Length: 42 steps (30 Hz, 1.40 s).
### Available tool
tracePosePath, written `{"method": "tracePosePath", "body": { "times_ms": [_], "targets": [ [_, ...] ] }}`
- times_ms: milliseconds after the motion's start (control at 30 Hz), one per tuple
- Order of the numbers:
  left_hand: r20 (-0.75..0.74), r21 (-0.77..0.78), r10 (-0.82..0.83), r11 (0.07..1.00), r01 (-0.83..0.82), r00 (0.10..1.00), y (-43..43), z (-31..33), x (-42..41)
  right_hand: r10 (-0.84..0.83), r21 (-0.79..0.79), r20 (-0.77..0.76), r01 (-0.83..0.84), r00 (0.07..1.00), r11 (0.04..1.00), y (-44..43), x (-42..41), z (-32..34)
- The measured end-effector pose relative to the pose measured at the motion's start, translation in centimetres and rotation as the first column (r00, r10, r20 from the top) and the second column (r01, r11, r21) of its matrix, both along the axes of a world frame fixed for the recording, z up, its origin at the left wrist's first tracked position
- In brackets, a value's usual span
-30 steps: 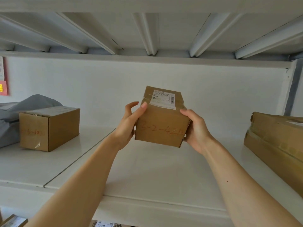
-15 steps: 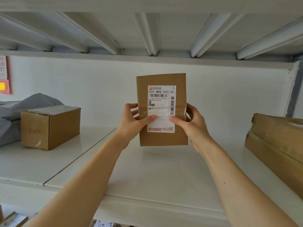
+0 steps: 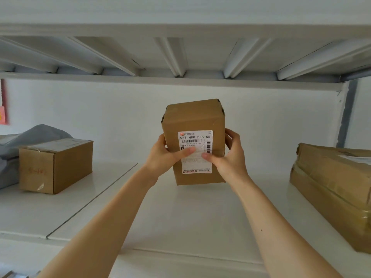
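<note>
My left hand [image 3: 162, 155] and right hand [image 3: 230, 157] clamp the upright box [image 3: 192, 119], base near the shelf [image 3: 180, 217] below my grip; I judge set-down nearly complete, release outstanding.

box [image 3: 193, 120] lowered toward shelf [image 3: 180, 217] (top face now showing)

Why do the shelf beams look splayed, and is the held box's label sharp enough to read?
Head view: the wide-angle lens fans the beams and bows the shelf edges. Head view: the label on the box has a sharp top line, 523 M88 D55-05, but smeared small print. Light is soft, without hard shadows; the red paper at the left edge is blurred.
</note>
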State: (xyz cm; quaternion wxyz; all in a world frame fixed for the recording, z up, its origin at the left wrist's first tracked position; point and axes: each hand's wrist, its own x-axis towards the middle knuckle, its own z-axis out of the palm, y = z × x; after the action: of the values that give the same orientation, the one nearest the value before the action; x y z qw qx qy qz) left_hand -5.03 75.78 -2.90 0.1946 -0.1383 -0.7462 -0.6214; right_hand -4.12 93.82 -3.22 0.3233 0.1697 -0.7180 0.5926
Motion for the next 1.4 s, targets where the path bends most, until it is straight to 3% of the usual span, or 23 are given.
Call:
{"method": "tracePosePath", "body": {
  "times_ms": [133, 267, 467, 567, 733, 933, 1067, 1233, 1300, 1400],
  "targets": [
    [0.083, 0.091, -0.204, 0.976, 0.196, 0.976, 0.5, 1.4, 2.3, -0.030, 0.037, 0.009, 0.030, 1.000, 0.999, 0.7, 0.4, 0.3],
    [0.223, 0.235, -0.278, 0.946, 0.226, 0.934, 0.1, 3.1, 3.6, 0.014, 0.051, 0.070, -0.017, 0.997, 0.999, 2.0, 1.3, 0.7],
    [0.311, 0.138, -0.147, 0.984, 0.109, 0.939, 0.8, 4.0, 5.5, 0.177, 0.101, 0.317, -0.219, 0.932, 0.970, 3.4, 4.5, 1.4],
    [0.325, 0.061, -0.124, 0.992, 0.110, 0.938, 1.9, 4.1, 6.9, 0.257, 0.000, 0.400, -0.280, 0.880, 0.960, 3.9, 5.8, 1.6],
    [0.312, 0.036, -0.037, 0.999, 0.027, 0.949, 3.8, 3.9, 8.6, 0.240, -0.175, 0.392, -0.184, 0.888, 0.967, 4.0, 7.8, 1.3],
    [0.304, 0.017, 0.054, 0.998, -0.062, 0.951, 5.0, 3.3, 10.7, 0.285, -0.274, 0.370, -0.189, 0.884, 0.943, 4.0, 9.0, 1.0],
    [0.325, -0.008, 0.057, 0.998, -0.058, 0.944, 4.2, 3.8, 11.8, 0.335, -0.194, 0.362, -0.282, 0.870, 0.940, 4.3, 9.1, 1.7],
    [0.339, 0.053, 0.036, 0.997, -0.057, 0.940, 2.2, 6.5, 12.7, 0.407, 0.075, 0.327, -0.453, 0.853, 0.888, 5.4, 9.1, 3.2],
    [0.358, 0.094, 0.015, 0.994, -0.052, 0.933, 1.2, 7.3, 12.5, 0.321, 0.182, 0.266, -0.374, 0.909, 0.909, 5.6, 9.0, 3.4],
    [0.360, 0.121, 0.023, 0.990, -0.071, 0.932, 0.1, 7.5, 11.8, 0.210, 0.168, 0.169, -0.238, 0.963, 0.957, 5.3, 8.5, 3.5]
  ]
}}
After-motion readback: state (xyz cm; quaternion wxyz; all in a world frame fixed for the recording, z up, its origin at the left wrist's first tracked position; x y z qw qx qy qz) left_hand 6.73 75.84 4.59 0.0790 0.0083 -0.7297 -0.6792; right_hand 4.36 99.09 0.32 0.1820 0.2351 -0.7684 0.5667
